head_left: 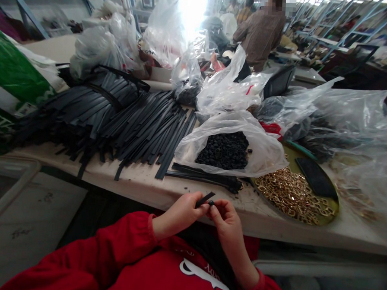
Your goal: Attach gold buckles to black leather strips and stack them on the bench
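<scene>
At lower centre, the left hand (186, 210) grips a black strip (205, 199) and the right hand (227, 219) pinches a small black piece (211, 202) beside it, apparently close together for fingertip control, while an open bag (268, 161), piled strips (145, 131) and a tray (328, 213) of gold links (291, 195) crowd the surface (142, 186).

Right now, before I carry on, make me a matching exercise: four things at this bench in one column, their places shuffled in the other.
Things
1. Single dark strip
2. Heap of small black pieces
3. Gold-coloured links
4. Spread pile of black strips

Places
A. On the round tray, beside a flat black block
B. In the left hand
C. On the table, left of the open bag
D. Inside the open clear bag

Pairs: 1-B, 2-D, 3-A, 4-C
</scene>
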`<state>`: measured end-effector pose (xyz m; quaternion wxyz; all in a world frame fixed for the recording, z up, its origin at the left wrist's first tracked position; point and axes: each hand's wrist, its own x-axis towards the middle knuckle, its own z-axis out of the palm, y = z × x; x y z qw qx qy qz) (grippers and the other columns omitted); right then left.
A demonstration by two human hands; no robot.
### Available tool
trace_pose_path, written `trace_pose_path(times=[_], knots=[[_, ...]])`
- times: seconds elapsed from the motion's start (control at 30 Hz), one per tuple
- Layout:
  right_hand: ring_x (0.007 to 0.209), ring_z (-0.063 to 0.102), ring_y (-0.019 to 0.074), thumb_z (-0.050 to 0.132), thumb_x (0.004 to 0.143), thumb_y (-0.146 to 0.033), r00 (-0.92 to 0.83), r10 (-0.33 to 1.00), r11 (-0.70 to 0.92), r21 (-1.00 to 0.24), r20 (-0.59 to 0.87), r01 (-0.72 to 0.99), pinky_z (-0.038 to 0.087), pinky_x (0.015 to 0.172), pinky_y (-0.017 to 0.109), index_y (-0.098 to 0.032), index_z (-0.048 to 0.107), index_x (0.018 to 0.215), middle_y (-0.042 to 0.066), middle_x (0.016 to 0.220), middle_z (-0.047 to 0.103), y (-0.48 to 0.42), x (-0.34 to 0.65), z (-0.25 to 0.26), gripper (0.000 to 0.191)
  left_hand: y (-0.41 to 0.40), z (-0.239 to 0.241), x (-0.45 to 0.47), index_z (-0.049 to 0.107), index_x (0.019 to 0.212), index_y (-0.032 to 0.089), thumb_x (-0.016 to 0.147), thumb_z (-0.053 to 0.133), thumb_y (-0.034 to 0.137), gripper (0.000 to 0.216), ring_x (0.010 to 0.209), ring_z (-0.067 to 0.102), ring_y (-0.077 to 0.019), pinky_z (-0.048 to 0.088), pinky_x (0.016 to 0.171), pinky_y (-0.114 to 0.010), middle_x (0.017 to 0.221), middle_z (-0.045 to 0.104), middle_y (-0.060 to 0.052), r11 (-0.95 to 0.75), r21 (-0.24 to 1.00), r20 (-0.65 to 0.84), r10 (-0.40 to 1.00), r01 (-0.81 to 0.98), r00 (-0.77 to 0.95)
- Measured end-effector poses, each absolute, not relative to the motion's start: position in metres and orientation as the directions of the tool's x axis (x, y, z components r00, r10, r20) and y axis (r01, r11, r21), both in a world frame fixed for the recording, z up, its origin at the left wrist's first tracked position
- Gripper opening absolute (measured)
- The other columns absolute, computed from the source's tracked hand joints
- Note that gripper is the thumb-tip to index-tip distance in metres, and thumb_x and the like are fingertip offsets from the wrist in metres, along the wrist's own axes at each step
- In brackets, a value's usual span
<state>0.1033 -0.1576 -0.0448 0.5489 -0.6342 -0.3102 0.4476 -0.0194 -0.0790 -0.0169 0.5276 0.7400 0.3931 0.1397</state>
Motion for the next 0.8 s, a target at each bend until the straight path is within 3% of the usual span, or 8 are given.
trace_pose_path(times=[0.13,0.3,0.5,0.63,0.8], knots=[[0.068,0.053,0.0142,0.063,0.072,-0.036,0.333,0.916,-0.210,-0.975,-0.223,-0.075,0.042,0.064,0.026,-0.019,0.055,0.079,-0.001,0.072,0.058,-0.156,0.107,-0.047,0.020,-0.079,-0.023,-0.022,0.050,0.068,0.016,0.078,0.047,0.026,0.014,0.057,0.045,-0.0117,0.027,0.051,-0.021,0.062,0.052,0.001,-0.252,0.821,-0.182,0.734,0.512,0.654],[0.061,0.046,0.0103,0.068,0.067,-0.033,0.192,0.916,-0.309,-0.924,-0.353,-0.225,0.036,0.059,0.022,-0.018,0.057,0.073,-0.004,0.066,0.055,-0.156,0.113,-0.046,0.020,-0.083,-0.032,-0.025,0.052,0.070,0.016,0.078,0.046,0.023,0.012,0.060,0.047,-0.0123,0.028,0.052,-0.021,0.065,0.054,0.000,-0.326,0.767,-0.157,0.740,0.553,0.654],[0.052,0.042,0.0059,0.073,0.064,-0.030,-0.022,0.856,-0.428,-0.685,-0.516,-0.590,0.035,0.052,0.019,-0.018,0.060,0.075,-0.006,0.060,0.052,-0.162,0.112,-0.044,0.020,-0.081,-0.028,-0.023,0.052,0.072,0.016,0.081,0.043,0.027,0.016,0.060,0.047,-0.0125,0.029,0.051,-0.021,0.065,0.054,0.000,-0.326,0.764,-0.203,0.697,0.556,0.688],[0.054,0.051,0.0067,0.073,0.066,-0.029,-0.019,0.811,-0.407,-0.540,-0.585,-0.737,0.042,0.055,0.019,-0.018,0.062,0.077,-0.005,0.061,0.057,-0.164,0.108,-0.045,0.019,-0.080,-0.023,-0.024,0.052,0.080,0.016,0.084,0.039,0.032,0.021,0.061,0.050,-0.0141,0.032,0.054,-0.023,0.070,0.056,-0.001,-0.315,0.758,-0.260,0.657,0.571,0.708],[0.058,0.058,0.0081,0.072,0.067,-0.025,0.024,0.781,-0.341,-0.458,-0.624,-0.821,0.047,0.057,0.020,-0.018,0.063,0.077,-0.003,0.066,0.064,-0.164,0.110,-0.050,0.015,-0.084,-0.014,-0.036,0.050,0.093,0.016,0.089,0.027,0.044,0.036,0.071,0.056,-0.0188,0.037,0.061,-0.026,0.080,0.061,-0.005,-0.353,0.726,-0.266,0.648,0.590,0.714]])
